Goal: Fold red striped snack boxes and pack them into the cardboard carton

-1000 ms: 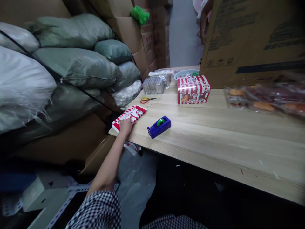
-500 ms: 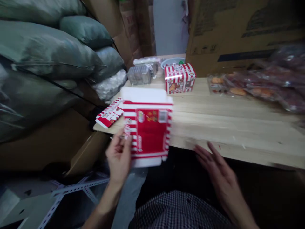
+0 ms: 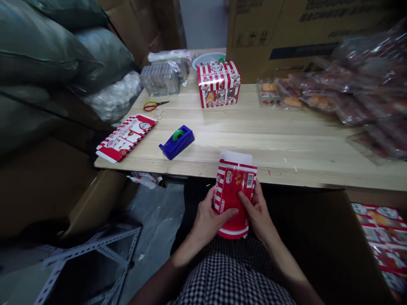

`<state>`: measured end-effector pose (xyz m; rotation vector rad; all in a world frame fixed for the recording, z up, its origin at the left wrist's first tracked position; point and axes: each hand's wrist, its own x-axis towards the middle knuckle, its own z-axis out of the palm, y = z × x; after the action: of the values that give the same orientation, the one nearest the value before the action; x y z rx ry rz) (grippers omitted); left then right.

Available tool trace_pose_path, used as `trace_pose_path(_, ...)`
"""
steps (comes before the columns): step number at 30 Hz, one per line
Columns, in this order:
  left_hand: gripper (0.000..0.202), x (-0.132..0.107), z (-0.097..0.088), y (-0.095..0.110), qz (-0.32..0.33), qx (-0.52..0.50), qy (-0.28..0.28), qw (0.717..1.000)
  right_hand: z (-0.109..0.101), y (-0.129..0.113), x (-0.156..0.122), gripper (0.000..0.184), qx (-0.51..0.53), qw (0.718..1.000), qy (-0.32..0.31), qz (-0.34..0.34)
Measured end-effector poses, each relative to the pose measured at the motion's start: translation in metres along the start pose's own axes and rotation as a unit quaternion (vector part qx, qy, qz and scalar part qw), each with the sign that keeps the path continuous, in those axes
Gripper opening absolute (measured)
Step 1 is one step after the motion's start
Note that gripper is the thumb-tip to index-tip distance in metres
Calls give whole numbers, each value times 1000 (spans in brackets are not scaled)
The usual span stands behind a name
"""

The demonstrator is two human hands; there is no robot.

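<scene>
A red and white striped cardboard box (image 3: 233,197), its white end flap sticking out at the far end, is held in front of my body just off the table's front edge. My left hand (image 3: 208,218) grips its left side, thumb lying across the red panel. On the opposite side my right hand (image 3: 257,207) closes round the edge, thumb also pressing the panel. The fingers beneath the box are hidden. Beyond it on the table is a blue tape dispenser (image 3: 178,143) with a green roll. A flattened striped box (image 3: 125,137) lies at the table's left corner.
An upright striped box (image 3: 219,84) stands toward the back. Scissors (image 3: 155,106), clear plastic cases (image 3: 160,79) and a bowl (image 3: 208,58) are nearby. Bagged toy-like packs (image 3: 346,95) pile up at right. Below right, a carton holds more striped boxes (image 3: 383,245).
My right hand has come from the table edge to grip the box. The box has moved right and nearer my body. My view has shifted, uncovering the tape dispenser and scissors.
</scene>
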<state>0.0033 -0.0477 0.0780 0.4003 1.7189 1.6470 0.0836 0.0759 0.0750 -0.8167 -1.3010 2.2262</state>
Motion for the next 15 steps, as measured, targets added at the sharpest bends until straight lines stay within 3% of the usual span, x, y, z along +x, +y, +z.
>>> trace_pose_path(5, 45, 1, 3, -6, -33, -18, -24, 999, -8, 1, -1, 79, -10, 1000, 5, 22)
trace_pose_path(9, 36, -1, -3, -13, -55, -47, -26, 997, -22, -2, -1, 55, 15, 996, -4, 82)
trace_pose_path(12, 33, -5, -6, -17, -61, -60, -48, 995, -29, -2, 5, 50, -12, 999, 16, 46)
trace_pose_path(15, 35, -3, -11, -18, -70, -63, -80, 992, -31, 3, 13, 61, -33, 999, 33, 6)
